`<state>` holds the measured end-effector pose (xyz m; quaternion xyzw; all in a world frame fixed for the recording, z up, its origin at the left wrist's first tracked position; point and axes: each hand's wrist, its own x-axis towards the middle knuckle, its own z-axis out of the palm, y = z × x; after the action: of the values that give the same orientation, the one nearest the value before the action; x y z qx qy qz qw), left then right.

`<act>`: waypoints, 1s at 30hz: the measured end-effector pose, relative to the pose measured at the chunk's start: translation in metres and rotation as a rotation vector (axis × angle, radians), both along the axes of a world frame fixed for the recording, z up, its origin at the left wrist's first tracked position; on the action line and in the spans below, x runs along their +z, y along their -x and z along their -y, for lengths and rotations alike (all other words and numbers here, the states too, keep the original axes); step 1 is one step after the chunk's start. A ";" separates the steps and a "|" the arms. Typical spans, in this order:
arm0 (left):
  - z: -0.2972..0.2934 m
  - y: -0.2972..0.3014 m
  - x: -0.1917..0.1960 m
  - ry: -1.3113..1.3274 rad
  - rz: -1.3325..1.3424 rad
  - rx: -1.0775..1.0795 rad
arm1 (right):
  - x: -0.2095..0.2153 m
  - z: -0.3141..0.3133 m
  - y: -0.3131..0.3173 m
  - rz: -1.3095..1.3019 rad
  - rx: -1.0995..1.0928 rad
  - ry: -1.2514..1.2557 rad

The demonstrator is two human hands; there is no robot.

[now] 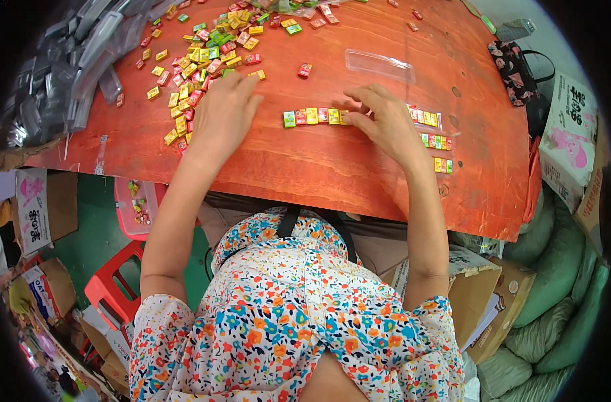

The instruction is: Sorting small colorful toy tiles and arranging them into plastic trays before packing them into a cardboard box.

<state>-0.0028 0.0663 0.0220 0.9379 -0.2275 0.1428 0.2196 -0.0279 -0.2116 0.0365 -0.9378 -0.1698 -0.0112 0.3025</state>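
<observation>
My left hand reaches over the right side of a heap of small candy boxes in red, yellow and green. Its thumb stands off to the side; the other fingers bend down, their tips hidden behind the hand. My right hand is at the right end of a straight row of boxes, its thumb and fingers spread around that end. Whether it touches the last box cannot be made out. Beyond this hand lie more short rows of boxes, partly covered by my wrist.
An empty clear plastic tray and a single red box lie on the red table. Many clear plastic cases pile up at the left. A dark patterned bag is at the right edge; a red stool stands below left.
</observation>
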 end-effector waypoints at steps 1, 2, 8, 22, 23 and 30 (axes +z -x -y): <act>0.000 -0.008 -0.001 -0.026 0.029 -0.012 | 0.004 0.001 0.002 -0.058 -0.010 -0.037; 0.001 -0.010 -0.001 -0.023 0.027 -0.014 | 0.007 0.002 0.004 -0.116 -0.021 -0.074; 0.017 0.004 0.004 0.013 -0.101 -0.137 | -0.010 0.001 0.012 0.039 0.055 0.014; 0.046 0.016 -0.012 0.049 -0.255 -0.212 | -0.025 -0.014 0.009 0.064 0.033 0.033; 0.047 0.014 -0.013 0.073 -0.240 -0.229 | -0.024 -0.011 0.010 0.072 0.035 0.026; 0.103 -0.037 -0.001 0.199 -0.127 -0.319 | 0.004 0.044 -0.025 0.106 -0.040 -0.016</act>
<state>0.0339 -0.0365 0.0206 0.8707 -0.3439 0.0683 0.3449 -0.0031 -0.2553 0.0407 -0.9366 -0.1669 -0.0684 0.3003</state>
